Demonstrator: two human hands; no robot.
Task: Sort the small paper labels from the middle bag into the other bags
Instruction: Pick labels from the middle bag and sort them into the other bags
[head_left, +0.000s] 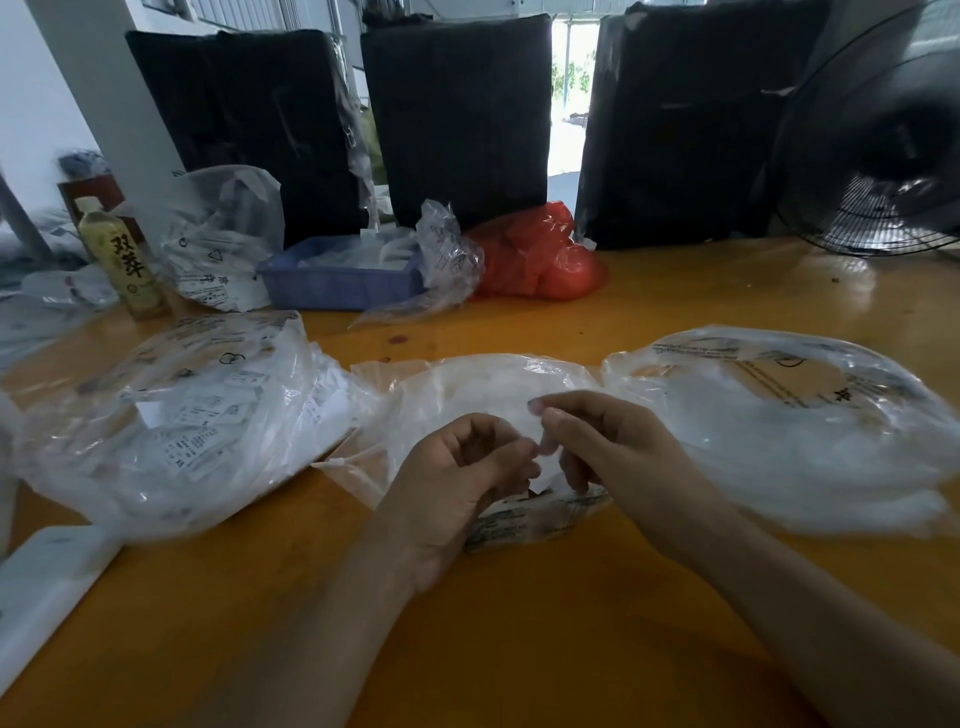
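Observation:
Three clear plastic bags lie in a row on the orange table (519, 649). The middle bag (483, 384) holds small white paper labels. The left bag (171, 415) shows several printed labels inside. The right bag (789, 431) holds a pale heap of labels. My left hand (462, 483) and my right hand (597, 441) meet over the near rim of the middle bag, fingers curled. Both pinch a small white label (545, 452) between their fingertips; the picture is blurred there.
At the back stand a green drink bottle (122, 260), a blue tray (337, 275) with clear bags, a red bag (540, 254) and three black wrapped bundles (457, 114). A fan (878, 156) stands at the right. A white flat object (47, 577) lies at the near left.

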